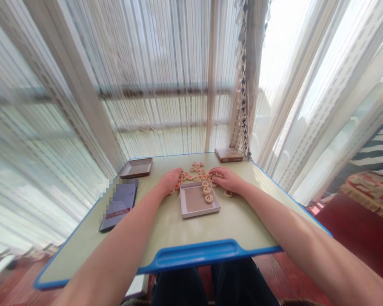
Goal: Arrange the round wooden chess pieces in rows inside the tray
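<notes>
Round wooden Chinese chess pieces (196,179) with red or dark characters lie loosely on the table beyond a shallow open box tray (191,215). Inside the tray, along its right side, several pieces (206,190) form a column. At the left edge of the scatter rests my left hand (170,180), open, fingers curved beside a few pieces and partly hidden. My right hand (226,179) is open too, its fingers reaching over pieces at the right of the scatter. Near its wrist lies a single piece (228,194).
The pale table (242,227) has a blue rim with a molded front groove (196,254). A brown-edged box lid (136,168) lies at the back left, above a dark tablet-like object (119,206). Another flat box (229,154) sits at the back right. Striped curtains (159,106) hang behind.
</notes>
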Available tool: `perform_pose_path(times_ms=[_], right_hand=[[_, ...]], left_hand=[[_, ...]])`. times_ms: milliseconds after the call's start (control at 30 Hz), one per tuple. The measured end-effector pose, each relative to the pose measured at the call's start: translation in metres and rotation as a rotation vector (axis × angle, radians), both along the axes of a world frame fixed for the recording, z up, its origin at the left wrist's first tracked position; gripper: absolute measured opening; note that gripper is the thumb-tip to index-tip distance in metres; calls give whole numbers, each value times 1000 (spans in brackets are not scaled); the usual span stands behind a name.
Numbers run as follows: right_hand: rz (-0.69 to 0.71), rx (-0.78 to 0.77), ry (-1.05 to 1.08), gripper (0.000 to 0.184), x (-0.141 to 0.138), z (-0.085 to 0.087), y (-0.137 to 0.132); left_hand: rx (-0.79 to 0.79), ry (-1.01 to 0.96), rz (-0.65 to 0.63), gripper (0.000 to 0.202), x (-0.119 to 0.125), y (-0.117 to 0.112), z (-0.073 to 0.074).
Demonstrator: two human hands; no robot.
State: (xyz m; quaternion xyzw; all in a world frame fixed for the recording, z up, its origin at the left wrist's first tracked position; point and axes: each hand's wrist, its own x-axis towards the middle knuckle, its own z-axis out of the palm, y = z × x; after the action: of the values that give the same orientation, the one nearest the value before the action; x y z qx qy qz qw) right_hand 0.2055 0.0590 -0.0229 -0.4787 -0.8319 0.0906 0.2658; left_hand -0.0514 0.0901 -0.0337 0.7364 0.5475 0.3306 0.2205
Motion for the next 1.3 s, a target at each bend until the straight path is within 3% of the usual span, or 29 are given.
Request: perform_pose_path(times_ms=[300,467,700,1033,1300], right_hand=[[38,68,-33,23,-3,5,-7],[-105,53,-107,31,-2,6,-8],[-203,32,-135,23,2,6,-7],[-433,-160,-215,27,6,24,-13],[-233,-266,-434,23,1,40,-35]], left_hand=[[41,95,-61,51,-1,-8,5],[78,227,-115,50,1,-15,10],[143,321,-173,48,2,-22,14],[129,82,30,55,-6,-5,3],[39,-101,52,61,-9,1,-3]])
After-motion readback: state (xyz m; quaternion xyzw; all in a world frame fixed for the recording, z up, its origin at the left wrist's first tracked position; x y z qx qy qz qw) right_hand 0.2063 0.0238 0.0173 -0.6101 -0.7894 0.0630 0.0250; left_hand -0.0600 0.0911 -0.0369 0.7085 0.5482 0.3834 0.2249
